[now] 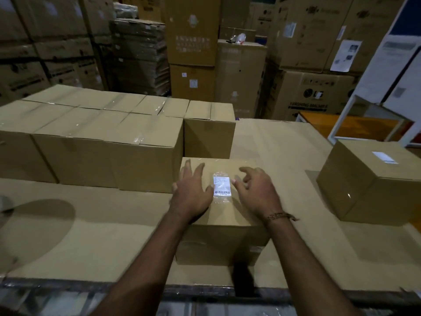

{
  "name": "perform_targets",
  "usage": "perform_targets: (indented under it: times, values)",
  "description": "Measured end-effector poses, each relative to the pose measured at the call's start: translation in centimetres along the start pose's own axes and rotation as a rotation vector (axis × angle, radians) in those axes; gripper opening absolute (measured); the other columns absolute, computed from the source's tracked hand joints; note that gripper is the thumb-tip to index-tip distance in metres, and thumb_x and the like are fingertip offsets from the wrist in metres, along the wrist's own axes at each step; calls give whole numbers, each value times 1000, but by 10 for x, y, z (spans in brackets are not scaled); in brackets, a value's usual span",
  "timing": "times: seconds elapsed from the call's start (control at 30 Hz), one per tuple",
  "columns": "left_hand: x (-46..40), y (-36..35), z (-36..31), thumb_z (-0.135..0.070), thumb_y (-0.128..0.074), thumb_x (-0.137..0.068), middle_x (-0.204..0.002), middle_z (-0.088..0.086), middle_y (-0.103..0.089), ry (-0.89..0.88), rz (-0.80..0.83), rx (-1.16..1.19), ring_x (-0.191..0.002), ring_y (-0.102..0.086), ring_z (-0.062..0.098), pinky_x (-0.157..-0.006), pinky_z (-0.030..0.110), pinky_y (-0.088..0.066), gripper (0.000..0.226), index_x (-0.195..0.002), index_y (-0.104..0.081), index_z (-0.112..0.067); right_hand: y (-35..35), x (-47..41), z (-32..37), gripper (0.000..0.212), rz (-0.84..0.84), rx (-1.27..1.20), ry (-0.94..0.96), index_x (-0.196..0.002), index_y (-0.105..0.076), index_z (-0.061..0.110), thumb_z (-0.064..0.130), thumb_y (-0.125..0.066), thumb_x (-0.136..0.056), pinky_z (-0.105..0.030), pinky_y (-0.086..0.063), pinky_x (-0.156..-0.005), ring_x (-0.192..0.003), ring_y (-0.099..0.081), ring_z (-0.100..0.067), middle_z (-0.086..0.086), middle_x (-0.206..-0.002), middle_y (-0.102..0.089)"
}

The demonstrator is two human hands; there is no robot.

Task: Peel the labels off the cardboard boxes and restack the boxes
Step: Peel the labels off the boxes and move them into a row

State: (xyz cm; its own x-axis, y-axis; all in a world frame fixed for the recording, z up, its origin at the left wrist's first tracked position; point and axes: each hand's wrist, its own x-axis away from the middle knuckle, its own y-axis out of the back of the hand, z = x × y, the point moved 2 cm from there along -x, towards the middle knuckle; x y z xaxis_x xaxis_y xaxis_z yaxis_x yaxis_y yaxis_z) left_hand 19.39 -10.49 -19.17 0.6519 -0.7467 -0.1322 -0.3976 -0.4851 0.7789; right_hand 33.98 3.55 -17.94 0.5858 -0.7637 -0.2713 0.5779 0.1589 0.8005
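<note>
We have the box (pixel 224 215) pulled close to us on the cardboard-covered work surface (pixel 95 236), its top face up, so that the label (pixel 222 186) lies right under our eyes and within easy reach of both hands. Our left hand (pixel 192 191) lies flat on the left part of the lid with its fingers spread, thumb tip just beside the label's left edge; we judge it is there to hold the box steady while the other hand works. Our right hand (pixel 256 192) hovers at the label's right edge with the fingers loosely curved and holding nothing, the fingertips just at that edge, apparently hunting for a corner to lift. Whether a nail has got under it yet we cannot tell. The label is a small white slip with fine print above and a barcode along its lower end, covered by a glossy clear film that reaches past the paper all round and catches the light; it looks flat and fully stuck down. To our left the row of plain boxes (pixel 91 144) stands packed side by side, and well apart on our right sits another box (pixel 373 183) with its own label (pixel 384 157) on top.
</note>
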Motion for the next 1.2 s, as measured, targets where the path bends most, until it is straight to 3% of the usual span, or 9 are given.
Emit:
perform_targets:
  times: [0.1,0.2,0.4,0.6,0.77,1.2]
  values:
    - [-3,-11,6,-68,-45,-99,-176,5,-8,-28,60,-166,-162,-5,21,-124,62,-16,79,-165,-25,-29,-17,-17,13,38,102,75,70,-132,-70,21,41,-61,-102,-37,-54,-92,-106,-65,-27,-7,-119,-64]
    - [-2,-15,11,-77,-37,-96,-177,3,-7,-54,74,-276,-162,-3,22,-124,62,-18,85,-165,-24,-30,-31,-25,15,27,84,220,107,-109,-72,23,44,-57,-102,-36,-52,-77,-95,-64,-29,-5,-105,-59]
    - [-2,-16,14,-77,-40,-95,-177,0,-9,-63,59,-258,-162,-4,20,-125,59,-19,84,-165,-25,-32,-40,-27,13,25,-26,140,100,-112,-79,26,39,-62,-99,-34,-54,-76,-92,-65,-22,0,-103,-67]
    - [-4,-17,16,-77,-40,-94,-177,0,-7,-66,66,-264,-162,-3,20,-125,60,-19,86,-166,-23,-32,-40,-44,12,13,-80,97,-16,-95,-80,29,38,-71,-91,-32,-53,-73,-90,-66,-15,10,-97,-73]
    - [-5,-19,17,-78,-41,-93,-177,0,-5,-66,67,-268,-163,-1,20,-125,61,-17,88,-166,-22,-32,-44,-44,10,11,-120,108,-12,-93,-77,28,35,-68,-92,-30,-45,-67,-86,-65,-17,8,-94,-69]
    - [-4,-20,18,-79,-41,-93,-177,0,-4,-75,62,-266,-163,0,20,-125,60,-16,89,-166,-22,-33,-53,-44,3,13,-124,63,32,-95,-72,27,35,-63,-99,-38,-56,-75,-85,-63,-16,9,-98,-66]
